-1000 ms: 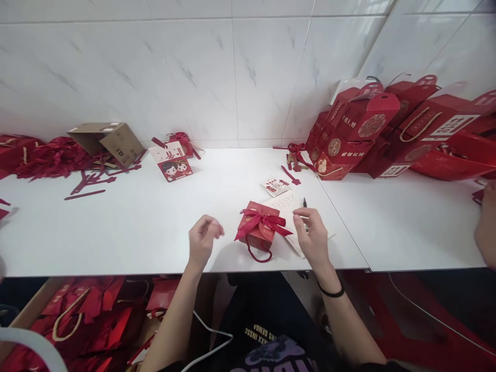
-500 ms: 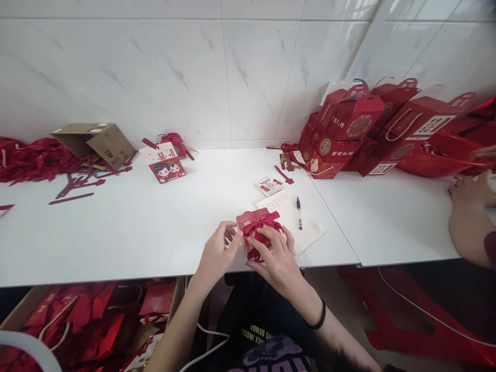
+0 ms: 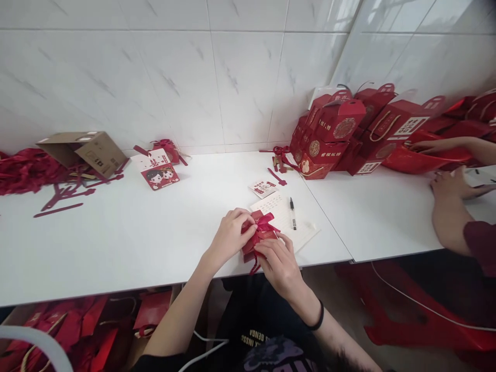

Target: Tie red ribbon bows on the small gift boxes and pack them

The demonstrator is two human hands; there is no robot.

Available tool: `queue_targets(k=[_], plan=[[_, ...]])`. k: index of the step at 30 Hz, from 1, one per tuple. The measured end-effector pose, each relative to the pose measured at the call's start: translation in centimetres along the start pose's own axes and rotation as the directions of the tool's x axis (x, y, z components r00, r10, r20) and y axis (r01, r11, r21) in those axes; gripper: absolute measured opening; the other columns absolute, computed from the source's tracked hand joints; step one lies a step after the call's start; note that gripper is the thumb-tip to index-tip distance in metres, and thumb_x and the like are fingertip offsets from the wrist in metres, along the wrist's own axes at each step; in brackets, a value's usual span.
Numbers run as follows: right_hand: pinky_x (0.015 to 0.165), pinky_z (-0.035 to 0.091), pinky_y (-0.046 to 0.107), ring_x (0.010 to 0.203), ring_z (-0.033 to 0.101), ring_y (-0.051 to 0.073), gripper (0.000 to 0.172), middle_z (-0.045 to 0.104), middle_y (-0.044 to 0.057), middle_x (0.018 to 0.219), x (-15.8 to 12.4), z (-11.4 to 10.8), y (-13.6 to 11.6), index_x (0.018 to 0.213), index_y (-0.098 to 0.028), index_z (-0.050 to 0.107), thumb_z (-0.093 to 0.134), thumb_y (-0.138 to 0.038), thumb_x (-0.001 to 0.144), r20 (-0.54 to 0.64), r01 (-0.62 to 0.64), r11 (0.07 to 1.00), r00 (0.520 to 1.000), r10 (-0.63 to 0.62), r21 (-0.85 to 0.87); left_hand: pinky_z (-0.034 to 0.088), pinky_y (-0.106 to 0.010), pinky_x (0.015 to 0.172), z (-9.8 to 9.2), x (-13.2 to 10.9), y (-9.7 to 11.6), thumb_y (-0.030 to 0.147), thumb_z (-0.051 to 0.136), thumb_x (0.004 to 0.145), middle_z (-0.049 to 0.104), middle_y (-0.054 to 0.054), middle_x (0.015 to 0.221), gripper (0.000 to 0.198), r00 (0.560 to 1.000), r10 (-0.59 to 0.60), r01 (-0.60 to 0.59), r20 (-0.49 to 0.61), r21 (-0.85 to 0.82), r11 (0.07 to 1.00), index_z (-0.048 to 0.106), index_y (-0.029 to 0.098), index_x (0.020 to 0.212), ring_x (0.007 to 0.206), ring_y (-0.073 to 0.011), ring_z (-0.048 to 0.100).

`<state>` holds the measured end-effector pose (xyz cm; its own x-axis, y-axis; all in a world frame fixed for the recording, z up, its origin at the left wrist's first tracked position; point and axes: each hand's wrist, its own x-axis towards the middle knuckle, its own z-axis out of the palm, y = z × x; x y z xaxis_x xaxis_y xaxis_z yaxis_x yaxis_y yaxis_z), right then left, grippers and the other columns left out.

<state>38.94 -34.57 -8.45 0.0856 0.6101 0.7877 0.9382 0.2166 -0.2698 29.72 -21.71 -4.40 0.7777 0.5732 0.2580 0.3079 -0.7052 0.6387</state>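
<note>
Far left of the ruled notepad [image 3: 284, 219], on the white worktop [image 3: 155, 232]: crumpled red heap [image 3: 27, 170], then a brown cardboard box [image 3: 98, 157] tipped on its side, with flat red strips [image 3: 58, 210] scattered before it. Nearer the notepad, to its left and rear: printed card [image 3: 160, 175] with cartoon figures, a small red bundle [image 3: 169, 151] just behind it. Left hand [image 3: 234, 230], immediately left of the notepad: grip closed, thumb and forefinger together on the left side of the ribbon bow [image 3: 265, 222]. The bow sits on top of the red gift box [image 3: 268, 235], which is at the notepad's near-left edge (whether any of it rests on the page cannot be told). Small white card [image 3: 263, 188] lies at the notepad's rear-left corner. Right hand [image 3: 279, 258], on the notepad's near side: fingers bent against the gift box's near-right side, fingertips near the thumb; cannot tell whether this grip pinches anything. Pen [image 3: 293, 214] lies on the notepad. Right of and behind the notepad: stacked red boxes [image 3: 333, 132]; farther right, red basin [image 3: 411, 163] and a co-worker's hand [image 3: 445, 185] on the worktop.
</note>
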Motion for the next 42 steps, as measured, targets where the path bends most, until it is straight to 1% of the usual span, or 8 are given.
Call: queue_targets(k=[9, 18, 28, 31, 32, 35, 37, 42], plan=[[0.088, 0.037, 0.041, 0.074, 0.058, 0.015, 0.015, 0.066, 0.002, 0.079, 0.6, 0.1, -0.9, 0.087, -0.017, 0.057, 0.052, -0.004, 0.083, 0.013, 0.018, 0.997, 1.000, -0.019, 0.070, 0.041, -0.038, 0.096, 0.4, -0.6, -0.9, 0.027, 0.059, 0.079, 0.055, -0.003, 0.107, 0.006, 1.000, -0.021, 0.023, 0.014, -0.173, 0.985, 0.060, 0.022, 0.082, 0.106, -0.0194, 0.051], [0.062, 0.045, 0.030, 0.070, 0.055, 0.015, 0.015, 0.065, 0.005, 0.077, 0.6, 0.3, -0.9, 0.085, -0.016, 0.060, 0.053, -0.002, 0.082, 0.013, 0.078, 0.987, 0.997, -0.080, 0.138, 0.042, -0.038, 0.094, 2.1, -0.8, -1.0, 0.016, 0.057, 0.072, 0.055, -0.003, 0.103, 0.005, 0.990, -0.096, 0.072, -0.102, -0.221, 0.973, 0.057, 0.021, 0.072, 0.104, -0.0198, 0.052], [0.065, 0.047, 0.032, 0.072, 0.057, 0.016, 0.008, 0.065, 0.003, 0.077, 0.5, 0.0, -1.7, 0.088, -0.018, 0.059, 0.056, -0.012, 0.084, 0.108, 0.094, 0.949, 0.985, -0.132, 0.302, 0.041, -0.037, 0.095, 1.9, -0.8, -1.2, 0.018, 0.057, 0.074, 0.056, -0.004, 0.106, 0.004, 0.991, -0.112, 0.088, -0.077, -0.264, 0.960, 0.059, 0.020, 0.072, 0.107, -0.0195, 0.053], [0.069, 0.047, 0.035, 0.076, 0.058, 0.019, 0.017, 0.065, 0.006, 0.081, 1.0, -1.5, 1.2, 0.090, -0.019, 0.059, 0.051, -0.034, 0.087, 0.082, -0.095, 0.927, 0.994, 0.070, 0.363, 0.040, -0.039, 0.097, 1.8, -0.8, -1.2, 0.021, 0.057, 0.076, 0.056, -0.004, 0.108, 0.004, 0.993, -0.111, 0.094, -0.049, -0.260, 0.961, 0.059, 0.021, 0.072, 0.109, -0.0203, 0.051], [0.068, 0.047, 0.035, 0.076, 0.058, 0.020, 0.022, 0.064, 0.008, 0.083, 1.1, -1.8, 2.6, 0.090, -0.019, 0.058, 0.046, -0.037, 0.088, 0.056, -0.264, 0.903, 0.964, 0.261, 0.339, 0.041, -0.039, 0.096, 1.7, -0.8, -1.2, 0.022, 0.057, 0.076, 0.056, -0.004, 0.108, 0.005, 0.993, -0.115, 0.100, -0.041, -0.260, 0.960, 0.059, 0.021, 0.073, 0.109, -0.0205, 0.051], [0.062, 0.046, 0.034, 0.073, 0.058, 0.021, 0.035, 0.062, 0.011, 0.084, 1.4, -1.4, 6.4, 0.092, -0.016, 0.057, 0.046, -0.048, 0.084, 0.143, -0.705, 0.650, 0.701, 0.699, 0.282, 0.041, -0.040, 0.095, 1.7, -0.7, -1.1, 0.022, 0.057, 0.076, 0.056, -0.004, 0.108, 0.004, 0.994, -0.108, 0.096, -0.031, -0.262, 0.960, 0.058, 0.021, 0.073, 0.108, -0.0208, 0.051], [0.057, 0.045, 0.032, 0.065, 0.057, 0.020, 0.039, 0.062, 0.008, 0.074, 1.6, -0.4, 7.7, 0.083, -0.016, 0.057, 0.050, -0.054, 0.079, 0.335, -0.796, 0.517, 0.603, 0.724, 0.315, 0.042, -0.039, 0.094, 1.6, -0.7, -1.1, 0.021, 0.057, 0.076, 0.056, -0.004, 0.107, 0.003, 0.995, -0.092, 0.080, -0.036, -0.257, 0.963, 0.058, 0.021, 0.072, 0.107, -0.0207, 0.052], [0.051, 0.039, 0.025, 0.052, 0.045, 0.012, 0.035, 0.049, -0.002, 0.055, 1.9, 0.5, 6.6, 0.061, -0.019, 0.049, 0.059, -0.050, 0.071, 0.478, -0.818, 0.326, 0.550, 0.685, 0.474, 0.043, -0.040, 0.093, 1.5, -0.7, -0.7, 0.017, 0.056, 0.074, 0.057, -0.005, 0.107, 0.005, 0.995, -0.095, 0.083, -0.041, -0.227, 0.970, 0.057, 0.020, 0.070, 0.104, -0.0211, 0.053]])
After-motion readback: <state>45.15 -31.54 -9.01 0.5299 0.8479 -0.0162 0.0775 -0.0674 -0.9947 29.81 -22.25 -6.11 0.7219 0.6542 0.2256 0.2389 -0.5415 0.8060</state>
